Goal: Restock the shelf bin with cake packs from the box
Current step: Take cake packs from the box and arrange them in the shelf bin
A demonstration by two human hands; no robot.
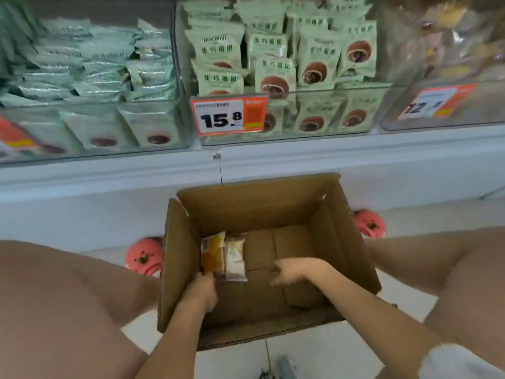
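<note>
An open cardboard box [338, 242] stands on the floor between my knees. Two cake packs lie against its left wall: an orange pack [212, 251] and a pale pack [235, 255] beside it. My left hand [200, 289] is down in the box and grips the near end of the orange pack. My right hand [293, 269] hovers blurred over the box's bare bottom, fingers loosely spread, holding nothing. Above, the clear shelf bin [314, 116] holds several green cake packs [317, 61].
An orange price tag [228, 116] reading 15.8 hangs on the bin front. Neighbouring bins hold silver-green packs [90, 58] on the left and blurred packs [442, 50] on the right. My knees flank the box, and pink shoes [143, 257] rest on the white floor.
</note>
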